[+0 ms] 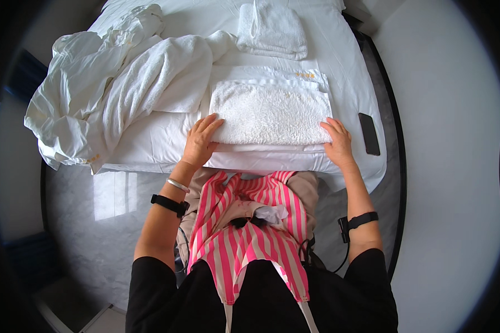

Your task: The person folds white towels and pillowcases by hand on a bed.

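A white terry towel (pixel 271 114), folded into a flat rectangle, lies on the bed right before me. My left hand (pixel 201 137) grips its near left corner, fingers on top and thumb at the front edge. At the near right corner my right hand (pixel 337 139) has hold of it in the same way. Beneath the towel, a smooth white cloth (pixel 275 70) with small orange lettering shows past the far edge. The undersides of both corners are hidden.
Crumpled white linen (pixel 79 79) and a loose white towel (pixel 158 75) heap on the left. A second folded towel (pixel 273 35) lies farther back. A dark phone (pixel 369 134) rests near the right edge of the bed (pixel 346 79). A white wall (pixel 446 145) stands at right.
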The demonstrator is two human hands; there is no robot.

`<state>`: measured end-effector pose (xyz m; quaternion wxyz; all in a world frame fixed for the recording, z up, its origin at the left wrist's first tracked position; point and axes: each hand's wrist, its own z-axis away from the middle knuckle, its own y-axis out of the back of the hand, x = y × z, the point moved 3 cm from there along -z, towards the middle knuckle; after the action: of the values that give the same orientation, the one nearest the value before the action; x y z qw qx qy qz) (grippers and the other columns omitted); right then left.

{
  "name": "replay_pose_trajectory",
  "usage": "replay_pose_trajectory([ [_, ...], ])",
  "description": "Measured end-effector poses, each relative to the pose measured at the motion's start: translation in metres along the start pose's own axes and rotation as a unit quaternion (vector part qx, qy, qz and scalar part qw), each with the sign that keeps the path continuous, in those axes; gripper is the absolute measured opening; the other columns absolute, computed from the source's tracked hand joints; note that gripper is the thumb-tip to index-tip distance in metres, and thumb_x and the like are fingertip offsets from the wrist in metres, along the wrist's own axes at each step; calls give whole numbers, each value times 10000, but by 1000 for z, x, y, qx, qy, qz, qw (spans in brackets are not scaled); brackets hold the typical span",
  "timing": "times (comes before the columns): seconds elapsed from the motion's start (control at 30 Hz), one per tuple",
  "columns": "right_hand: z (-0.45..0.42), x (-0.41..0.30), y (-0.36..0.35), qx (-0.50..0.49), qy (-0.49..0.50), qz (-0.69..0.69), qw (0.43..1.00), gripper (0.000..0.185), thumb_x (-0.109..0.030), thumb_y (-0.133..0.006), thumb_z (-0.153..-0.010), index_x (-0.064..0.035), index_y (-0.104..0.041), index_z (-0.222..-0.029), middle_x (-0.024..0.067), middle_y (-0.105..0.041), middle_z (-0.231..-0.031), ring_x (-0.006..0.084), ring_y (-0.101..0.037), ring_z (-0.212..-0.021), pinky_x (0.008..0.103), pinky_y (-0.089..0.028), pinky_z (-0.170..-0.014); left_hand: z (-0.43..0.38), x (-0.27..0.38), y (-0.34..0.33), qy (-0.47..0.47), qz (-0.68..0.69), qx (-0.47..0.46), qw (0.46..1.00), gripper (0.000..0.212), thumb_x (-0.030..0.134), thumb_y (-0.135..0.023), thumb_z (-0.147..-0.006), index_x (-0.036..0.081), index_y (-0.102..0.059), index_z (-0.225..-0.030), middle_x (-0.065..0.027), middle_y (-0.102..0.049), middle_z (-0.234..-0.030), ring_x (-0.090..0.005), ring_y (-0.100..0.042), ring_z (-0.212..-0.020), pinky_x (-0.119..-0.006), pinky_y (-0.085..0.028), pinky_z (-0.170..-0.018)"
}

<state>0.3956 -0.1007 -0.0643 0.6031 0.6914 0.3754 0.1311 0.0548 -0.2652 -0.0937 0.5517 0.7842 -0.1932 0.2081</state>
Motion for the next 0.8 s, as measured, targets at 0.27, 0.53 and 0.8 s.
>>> replay_pose_trajectory([
  [0.27,-48,-17,98,172,-111,-472,858,133,-140,-544,-853,-20,-548,-911,-36,-543,-790,35,-448,-707,180,-371,-655,-55,16,74,88,459,159,869,155,144,-545,-859,-2,-552,-910,-6,-559,-830,-64,-486,-772,-206,-406,-692],
  [0.53,-48,-45,126,137,-160,-352,912,263,-252,-492,-889,-21,-501,-763,-54,-414,-662,39,-330,-618,197,-295,-558,-56,9,60,186,563,104,798,267,251,-499,-891,-9,-556,-908,20,-532,-763,-36,-452,-690,-184,-384,-615],
  [0.8,-30,4,40,84,-268,-300,912,416,-252,-558,-839,-16,-452,-1165,71,-578,-848,116,-522,-759,241,-421,-691,-25,-25,8,282,554,188,760,286,221,-518,-872,-28,-510,-1012,-49,-561,-784,-81,-505,-630,-206,-416,-566],
])
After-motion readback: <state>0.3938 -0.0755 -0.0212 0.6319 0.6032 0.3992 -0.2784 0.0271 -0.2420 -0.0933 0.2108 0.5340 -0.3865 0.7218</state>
